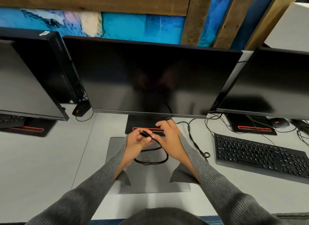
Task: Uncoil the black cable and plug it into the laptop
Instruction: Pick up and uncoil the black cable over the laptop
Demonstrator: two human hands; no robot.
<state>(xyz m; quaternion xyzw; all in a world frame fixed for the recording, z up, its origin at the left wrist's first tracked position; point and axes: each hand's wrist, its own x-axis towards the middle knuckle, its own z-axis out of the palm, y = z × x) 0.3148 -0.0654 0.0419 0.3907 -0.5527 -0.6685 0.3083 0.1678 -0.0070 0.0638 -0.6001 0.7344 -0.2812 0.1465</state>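
A closed grey laptop (150, 179) lies flat on the desk in front of me. Above its lid I hold a black cable (164, 158), which hangs in a loop down onto the lid. My left hand (136, 141) grips the cable just behind its black plug (144, 133), plug end pointing up and left. My right hand (168, 136) pinches the cable close beside the left hand, its other fingers spread. Grey sleeves cover both forearms.
A large dark monitor (150, 77) on a red-lined stand (147, 124) stands right behind the laptop. More monitors flank it left (25, 82) and right (275, 84). A black keyboard (260, 156) lies at right, with loose cables (197, 141) between it and the laptop.
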